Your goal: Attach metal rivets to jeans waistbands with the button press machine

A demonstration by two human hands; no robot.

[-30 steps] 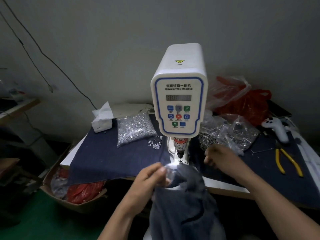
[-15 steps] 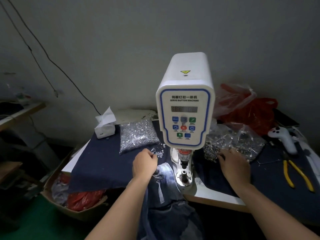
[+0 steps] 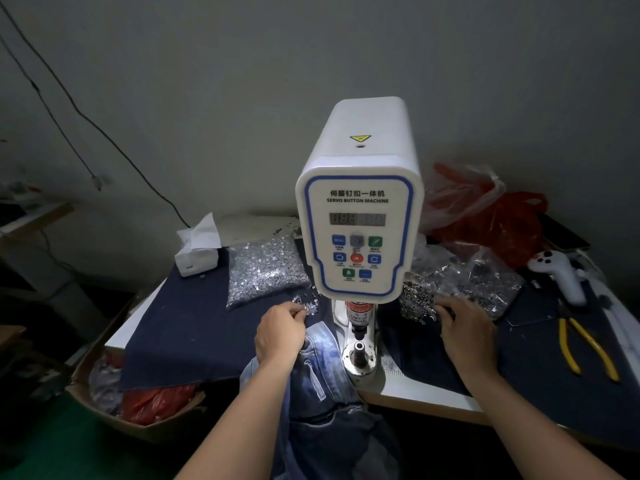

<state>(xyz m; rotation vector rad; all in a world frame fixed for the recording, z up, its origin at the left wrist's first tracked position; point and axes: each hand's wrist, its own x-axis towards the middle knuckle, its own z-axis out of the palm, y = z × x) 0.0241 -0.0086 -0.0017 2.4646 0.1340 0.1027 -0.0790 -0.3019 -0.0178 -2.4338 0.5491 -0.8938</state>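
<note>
Jeans (image 3: 318, 382) — hem cut off | left hand (image 3: 278, 336), right hand (image 3: 467, 336) — grips unclear

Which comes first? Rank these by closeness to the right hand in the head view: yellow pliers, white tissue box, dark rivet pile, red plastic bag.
From the right hand:
1. Dark rivet pile, at its fingertips.
2. Yellow pliers, to its right.
3. Red plastic bag, behind by the wall.
4. White tissue box, far left past the machine.
</note>
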